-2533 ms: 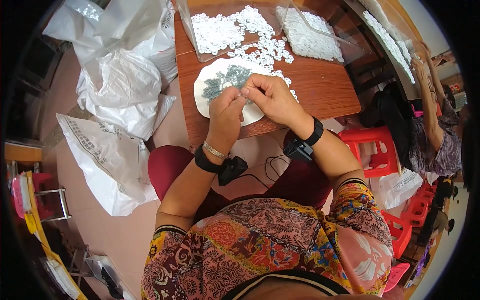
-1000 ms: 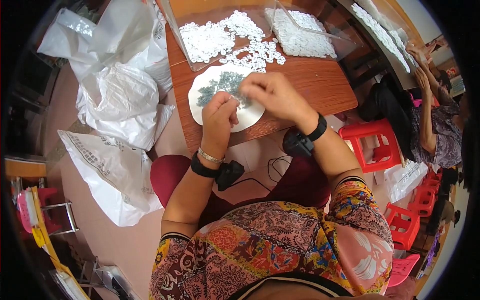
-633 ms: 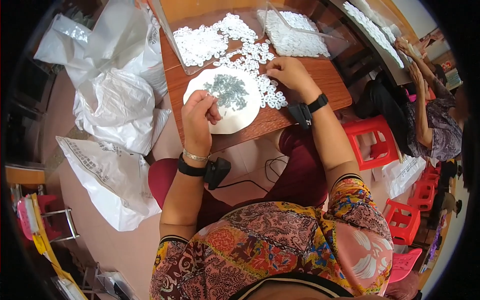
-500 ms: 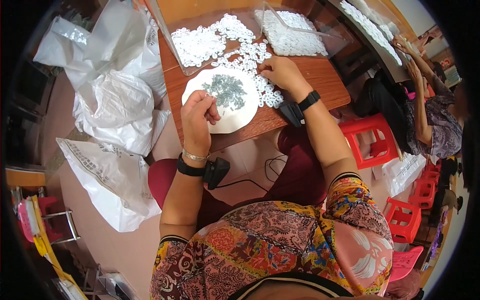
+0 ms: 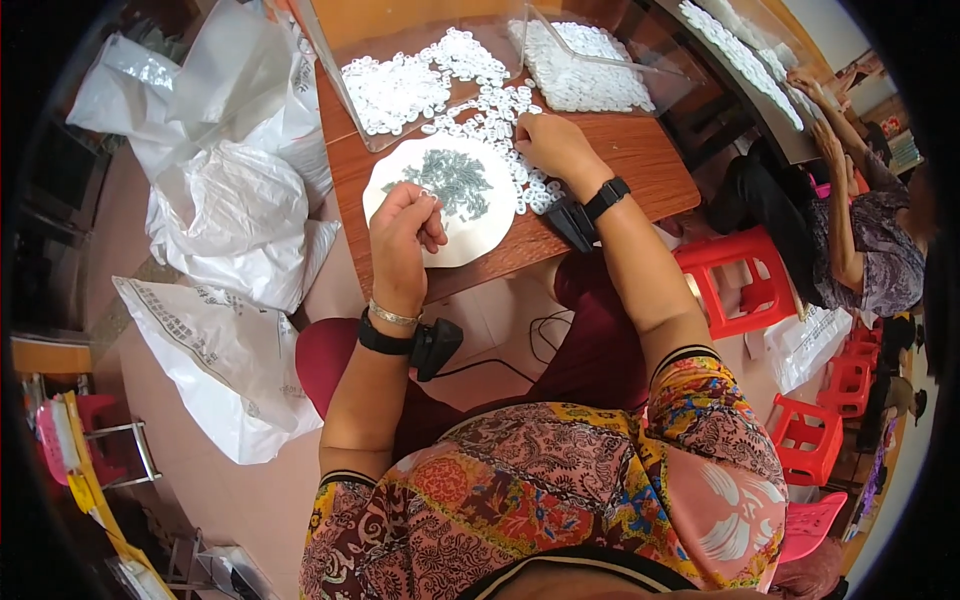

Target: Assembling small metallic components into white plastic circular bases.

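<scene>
Landmark is the round white plate [image 5: 440, 240], sitting at the near edge of the brown wooden table [image 5: 640, 160].

Largest first: crumpled white plastic bags [image 5: 230, 210] on the floor left of the plate, thin and glossy. Clear plastic trays [image 5: 420, 60] beyond the plate, stiff, sharp-edged, holding heaps of white parts. Red plastic stools [image 5: 735, 290] right of the plate, off the table.

On the plate: a small heap of grey-green metal pieces [image 5: 455, 180] at its centre. Tiny and thin; I judge them light, stiff and easy to scatter. Best picked singly with fingertips, not scooped.

Just right of the plate and beyond it: loose white plastic rings [image 5: 500, 110] strewn over the wood. Smooth, hard, round; I judge them slippery and near weightless, so pinch across the rim.

My left hand [image 5: 405, 225] is over the plate's left edge, fingers curled in to the thumb in a tight pinch. Cannot tell whether a piece is between them, too small to see.

My right hand [image 5: 550, 145] lies just right of the plate on the rings, fingers bent down onto them, palm down. Whether it has hold of one I cannot tell.
</scene>
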A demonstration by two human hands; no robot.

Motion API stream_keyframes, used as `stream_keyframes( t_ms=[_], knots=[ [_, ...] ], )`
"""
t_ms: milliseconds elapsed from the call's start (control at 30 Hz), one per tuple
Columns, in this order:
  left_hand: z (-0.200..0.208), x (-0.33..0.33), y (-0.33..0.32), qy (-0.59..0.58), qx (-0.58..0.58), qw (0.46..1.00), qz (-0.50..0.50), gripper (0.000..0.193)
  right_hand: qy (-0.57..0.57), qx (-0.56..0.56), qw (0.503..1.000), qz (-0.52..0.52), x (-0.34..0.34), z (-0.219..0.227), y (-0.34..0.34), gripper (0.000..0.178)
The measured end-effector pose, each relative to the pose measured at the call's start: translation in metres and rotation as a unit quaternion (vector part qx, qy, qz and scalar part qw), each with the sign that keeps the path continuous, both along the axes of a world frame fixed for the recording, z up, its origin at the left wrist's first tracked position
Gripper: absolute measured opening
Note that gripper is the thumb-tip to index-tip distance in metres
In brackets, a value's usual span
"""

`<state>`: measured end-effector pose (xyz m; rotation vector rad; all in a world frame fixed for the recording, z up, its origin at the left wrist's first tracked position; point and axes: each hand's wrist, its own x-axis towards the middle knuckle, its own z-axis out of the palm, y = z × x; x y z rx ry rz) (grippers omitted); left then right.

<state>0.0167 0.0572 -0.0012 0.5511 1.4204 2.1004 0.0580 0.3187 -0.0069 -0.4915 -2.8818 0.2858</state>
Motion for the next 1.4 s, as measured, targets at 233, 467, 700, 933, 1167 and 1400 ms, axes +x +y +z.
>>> stream_keyframes(
  t_ms=[233, 467, 700, 933, 1167, 1400],
  knots=[
    [-0.001, 0.003, 0.000, 0.009, -0.005, 1.000, -0.006, 0.017, 0.161, -0.266, 0.948, 0.063, 0.007, 0.008, -0.011, 0.014],
    [0.005, 0.008, 0.004, -0.031, 0.001, 1.000, 0.004, 0.013, 0.131, -0.464, 0.870, 0.103, 0.020, 0.036, -0.062, 0.011],
    [-0.003, -0.006, -0.003, -0.007, 0.003, 1.000, -0.001, 0.017, 0.184, -0.301, 0.935, 0.032, 0.019, 0.025, -0.015, 0.017],
    [-0.006, -0.006, -0.004, -0.022, 0.012, 1.000, 0.000, 0.015, 0.050, -0.212, 0.975, 0.046, 0.037, 0.026, 0.010, 0.016],
    [-0.005, -0.004, -0.001, -0.020, 0.003, 1.000, -0.001, 0.015, 0.006, -0.094, 0.987, 0.134, 0.033, 0.020, -0.012, 0.018],
    [-0.003, -0.003, -0.001, -0.021, 0.006, 1.000, -0.003, 0.016, -0.005, -0.044, 0.994, 0.098, 0.025, 0.017, -0.016, 0.015]
  ],
)
